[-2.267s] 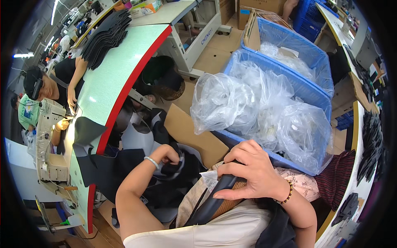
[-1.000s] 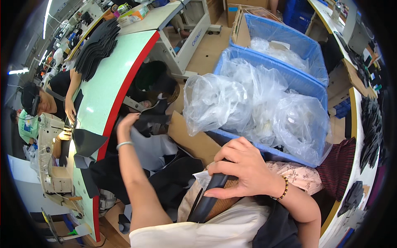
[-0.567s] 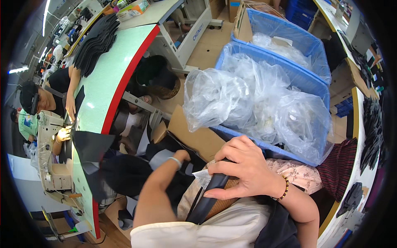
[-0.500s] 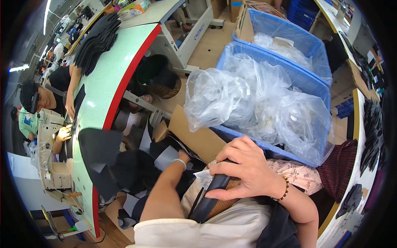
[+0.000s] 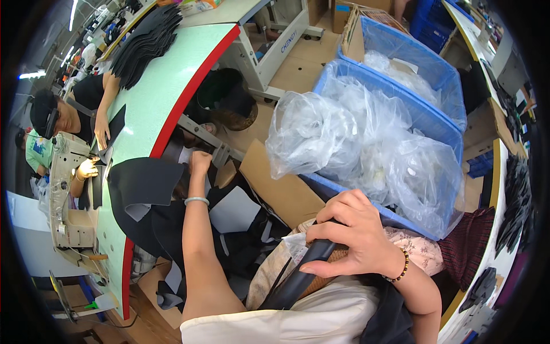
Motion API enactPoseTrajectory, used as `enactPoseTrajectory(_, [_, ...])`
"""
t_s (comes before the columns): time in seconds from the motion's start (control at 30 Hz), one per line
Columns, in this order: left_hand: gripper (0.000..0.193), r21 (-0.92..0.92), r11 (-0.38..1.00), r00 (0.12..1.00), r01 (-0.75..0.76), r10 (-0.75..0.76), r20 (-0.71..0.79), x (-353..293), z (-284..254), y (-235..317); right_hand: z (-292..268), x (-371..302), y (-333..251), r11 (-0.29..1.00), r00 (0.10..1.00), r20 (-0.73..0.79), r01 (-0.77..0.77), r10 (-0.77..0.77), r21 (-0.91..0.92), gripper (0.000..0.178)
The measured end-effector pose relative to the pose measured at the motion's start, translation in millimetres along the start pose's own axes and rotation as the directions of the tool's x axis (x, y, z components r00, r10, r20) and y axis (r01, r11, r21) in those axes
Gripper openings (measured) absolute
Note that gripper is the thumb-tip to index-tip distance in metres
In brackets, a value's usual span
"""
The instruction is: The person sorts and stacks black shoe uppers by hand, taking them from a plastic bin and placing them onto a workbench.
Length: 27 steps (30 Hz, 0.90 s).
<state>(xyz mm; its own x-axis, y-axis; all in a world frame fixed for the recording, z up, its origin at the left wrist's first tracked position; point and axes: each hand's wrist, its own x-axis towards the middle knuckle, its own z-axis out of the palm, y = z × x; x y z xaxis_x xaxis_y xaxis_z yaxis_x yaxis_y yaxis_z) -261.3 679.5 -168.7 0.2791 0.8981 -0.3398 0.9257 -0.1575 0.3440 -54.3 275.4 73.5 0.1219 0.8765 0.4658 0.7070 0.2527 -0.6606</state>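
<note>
My left hand (image 5: 200, 162) is closed in a fist above the box's left side, beside the black fabric pieces (image 5: 146, 180) draped over the table edge. What its fingers hold, if anything, is hidden. Below my left forearm, a cardboard box (image 5: 278, 186) contains dark fabric pieces and a light grey piece (image 5: 234, 210). My right hand (image 5: 358, 235) is wrapped over the top of a smooth black bar (image 5: 301, 275), possibly part of a chair, close to my body. A white tag and patterned cloth (image 5: 278, 258) lie against this bar.
Blue bins (image 5: 452, 172) lined with clear plastic bags stand ahead on the right. The pale green table (image 5: 154, 109) has a red edge and a stack of black pieces (image 5: 146, 46). On the left, a co-worker (image 5: 80, 109) works at a sewing machine (image 5: 71, 195). A dark bucket (image 5: 226, 100) sits underneath.
My left hand has moved out of the box's fabric, forward and left, and is now a raised fist. The draped black fabric has settled. My right hand keeps its grip on the bar.
</note>
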Motion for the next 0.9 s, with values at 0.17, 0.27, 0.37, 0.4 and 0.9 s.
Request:
enactPoseTrajectory(0.17, [0.050, 0.301, 0.906, 0.954, 0.297, -0.293, -0.061, -17, 45, -94, 6, 2, -8, 0.997, 0.999, 0.008, 0.036, -0.037, 0.069, 0.033])
enactPoseTrajectory(0.27, [0.045, 0.327, 0.934, 0.980, 0.146, -0.181, 0.079, -18, 44, -49, 4, -2, -4, 0.998, 1.000, 0.001, 0.028, -0.028, 0.055, 0.033])
enactPoseTrajectory(0.37, [0.044, 0.541, 0.782, 0.813, -0.310, -0.076, 0.577, -40, 11, 18, -1, -1, -2, 1.000, 1.000, -0.002, 0.028, -0.028, 0.001, 0.032])
enactPoseTrajectory(0.4, [0.045, 0.516, 0.786, 0.716, -0.340, -0.139, 0.684, -59, 6, 40, -2, -2, -1, 1.000, 1.000, -0.005, 0.024, -0.024, -0.002, 0.032])
enactPoseTrajectory(0.9, [0.074, 0.243, 0.965, 0.866, -0.102, -0.034, 0.498, -26, 203, -119, -1, 1, -16, 0.991, 0.997, -0.009, 0.080, -0.080, 0.103, 0.033])
